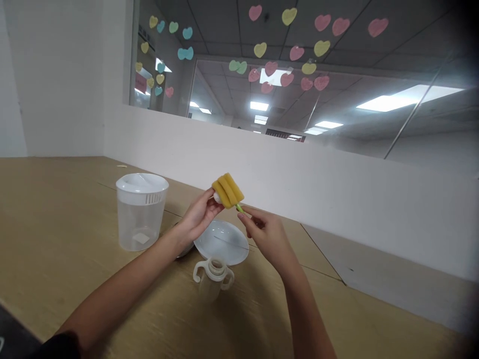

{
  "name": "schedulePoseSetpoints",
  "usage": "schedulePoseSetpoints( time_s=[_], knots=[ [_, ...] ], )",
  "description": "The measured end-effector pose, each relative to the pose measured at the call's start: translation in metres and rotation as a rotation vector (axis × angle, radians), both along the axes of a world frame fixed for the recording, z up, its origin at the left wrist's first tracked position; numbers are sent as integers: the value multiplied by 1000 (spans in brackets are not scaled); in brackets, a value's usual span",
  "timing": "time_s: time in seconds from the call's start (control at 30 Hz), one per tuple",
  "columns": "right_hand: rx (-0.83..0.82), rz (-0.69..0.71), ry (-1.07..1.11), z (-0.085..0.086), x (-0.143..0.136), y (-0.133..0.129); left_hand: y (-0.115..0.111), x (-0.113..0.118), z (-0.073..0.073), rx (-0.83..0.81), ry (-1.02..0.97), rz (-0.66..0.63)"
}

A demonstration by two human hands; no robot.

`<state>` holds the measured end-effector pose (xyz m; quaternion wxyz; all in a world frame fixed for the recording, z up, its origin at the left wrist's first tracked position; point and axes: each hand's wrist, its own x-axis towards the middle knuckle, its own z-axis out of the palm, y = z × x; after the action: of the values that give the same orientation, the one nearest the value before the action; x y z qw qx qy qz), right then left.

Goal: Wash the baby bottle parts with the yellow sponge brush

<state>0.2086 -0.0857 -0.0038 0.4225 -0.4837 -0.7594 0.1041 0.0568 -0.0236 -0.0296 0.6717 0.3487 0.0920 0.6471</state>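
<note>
Above the table, my right hand [264,232] pinches the green handle of a yellow sponge brush [228,191]. The ridged sponge head points up and to the left. My left hand [202,214] is closed around a small white piece [217,197] that lies against the sponge's lower left side. Fingers hide most of that piece, so its kind is unclear. Below the hands, a baby bottle [213,279] with two curved side handles stands upright, its threaded neck uncovered. Just behind it sits a shallow whitish bowl [239,252].
A clear plastic pitcher [138,219] with a white lid stands to the left on the wooden table [75,224]. Partly behind my left wrist is a dark round object [186,249]. A white wall [262,169] with a window above it rises behind the table.
</note>
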Motion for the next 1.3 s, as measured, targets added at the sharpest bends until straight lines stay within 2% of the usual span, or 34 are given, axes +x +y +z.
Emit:
schedulePoseSetpoints(
  time_s=[0.17,0.27,0.33,0.4,0.53,0.6,0.67,0.73,0.8,0.87,0.93,1.0,1.13,1.17,1.2,1.3],
  knots=[
    [-37,90,6,0,3,1,-5,-6,10,-190,-170,-51],
    [-41,81,-42,2,5,-2,-6,-8,10,-199,-93,-71],
    [-47,82,-75,4,5,-5,-7,-6,8,-121,37,-26],
    [-49,102,-88,4,3,-9,-9,-4,6,4,189,111],
    [-54,124,-67,5,0,-13,-11,-5,2,275,412,521],
    [-41,107,-85,5,1,-12,-10,-9,3,390,499,687],
    [3,38,-120,6,3,-10,-7,-16,4,479,590,818],
    [88,-96,-118,7,6,-8,-4,-24,6,556,700,936],
    [182,-216,-75,7,7,-7,0,-30,7,624,837,1004],
    [210,-208,-73,6,5,-7,2,-34,7,656,990,974],
    [154,-112,-171,5,3,-7,3,-36,7,653,1113,917],
    [102,-88,-294,3,0,-7,2,-36,8,634,1205,910],
    [169,-307,-349,2,2,-4,-4,-37,10,646,1290,852],
    [181,-321,-336,2,3,-4,-6,-37,11,657,1300,829],
    [177,-293,-328,3,4,-4,-8,-37,12,665,1317,825],
    [110,-85,-350,5,7,-5,-12,-37,15,673,1397,880]
  ],
)
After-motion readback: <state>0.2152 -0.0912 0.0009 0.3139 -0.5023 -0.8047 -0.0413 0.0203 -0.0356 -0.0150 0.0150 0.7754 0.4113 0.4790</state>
